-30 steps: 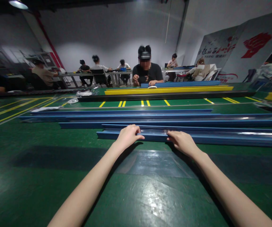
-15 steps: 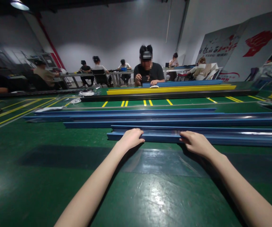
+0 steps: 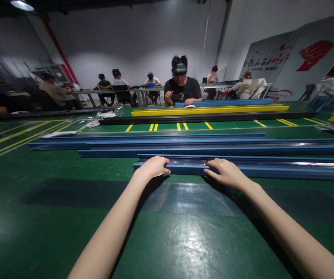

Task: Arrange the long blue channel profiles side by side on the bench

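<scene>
The nearest blue channel (image 3: 187,169) lies lengthwise across the green table, its left end just beyond my left hand. My left hand (image 3: 155,166) is over this end, thumb at the front wall and fingers bent over into the channel. Further right, my right hand (image 3: 223,171) touches the same channel, with its thumb and fingers apart at the front wall. A clear plastic strip (image 3: 184,197) lies flat on the table in front of the channel, below both hands.
More blue channels (image 3: 120,152) lie just behind. Farther back are a black bar (image 3: 213,117), a yellow channel (image 3: 213,111) and white bundled material (image 3: 105,114). A person (image 3: 194,91) sits across the green table (image 3: 68,232); others sit at tables behind.
Both hands have shifted left along the blue channel, the right hand farther. The fingers of my right hand have spread apart. The channel has hardly moved.
</scene>
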### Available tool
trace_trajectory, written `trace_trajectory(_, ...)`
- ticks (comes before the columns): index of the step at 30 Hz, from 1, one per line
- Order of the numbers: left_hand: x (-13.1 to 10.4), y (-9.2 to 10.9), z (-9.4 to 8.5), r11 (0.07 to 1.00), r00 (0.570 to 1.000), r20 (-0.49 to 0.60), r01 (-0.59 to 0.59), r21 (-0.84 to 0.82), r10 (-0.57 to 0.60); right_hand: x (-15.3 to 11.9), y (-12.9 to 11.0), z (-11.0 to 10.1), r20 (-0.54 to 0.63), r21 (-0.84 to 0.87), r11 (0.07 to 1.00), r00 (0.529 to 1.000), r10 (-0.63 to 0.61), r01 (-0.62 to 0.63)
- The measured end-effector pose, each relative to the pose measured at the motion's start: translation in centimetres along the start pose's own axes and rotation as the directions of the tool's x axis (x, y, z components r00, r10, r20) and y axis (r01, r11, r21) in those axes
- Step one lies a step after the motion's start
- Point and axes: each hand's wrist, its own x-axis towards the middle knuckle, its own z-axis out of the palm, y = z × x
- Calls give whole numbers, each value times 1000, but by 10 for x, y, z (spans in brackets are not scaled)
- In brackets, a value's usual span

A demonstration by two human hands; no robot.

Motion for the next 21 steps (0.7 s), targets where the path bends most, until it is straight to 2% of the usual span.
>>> trace_trajectory(6, 0, -5, -6, 999, 998, 47, -28, -27, 29, 20, -19, 1, -7, 88, 994, 998, -60, 61)
trace_trajectory(14, -1, -34, -10, 971, 994, 105, -1, -240, 27, 37, -36, 1, 18, 137, 984, 993, -113, 110)
trace_trajectory(21, -1, -42, -14, 978, 984, 167, 96, -182, -66, 40, -42, 4, 42, 119, 986, 992, -121, 115)
